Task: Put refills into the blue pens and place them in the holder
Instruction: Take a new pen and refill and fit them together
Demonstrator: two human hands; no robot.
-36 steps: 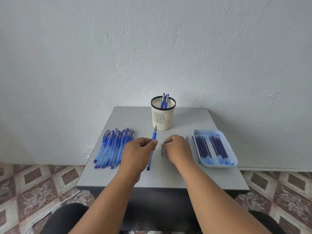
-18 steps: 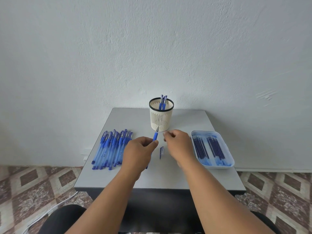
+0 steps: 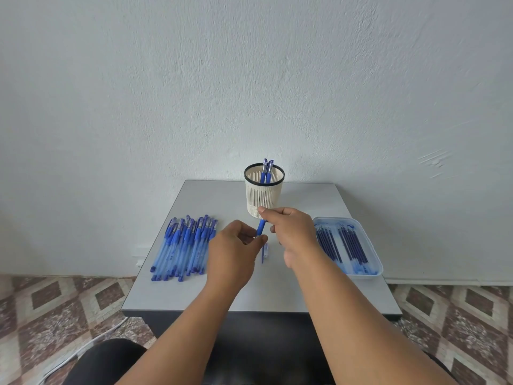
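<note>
Head camera looks down on a person's two bare hands meeting over a grey tabletop (image 3: 222,290) set against a pale wall. The left hand (image 3: 234,258) pinches the lower part of a blue pen (image 3: 261,228) between thumb and fingers, its grip narrow and closed on the barrel. The right hand (image 3: 291,230) closes thumb and forefinger on the pen's upper end, just in front of the base of a cream holder (image 3: 264,197) with a dark rim. Two blue pens (image 3: 266,169) stand upright in that holder, their caps above the rim. A pen cap (image 3: 265,251) lies on the tabletop just below the hands. To the left, a pile of blue pens (image 3: 184,245) lies side by side, caps pointing away from the person. To the right, a clear tray (image 3: 374,257) holds a row of dark blue refills (image 3: 344,245). Patterned floor tiles (image 3: 41,315) show on either side.
</note>
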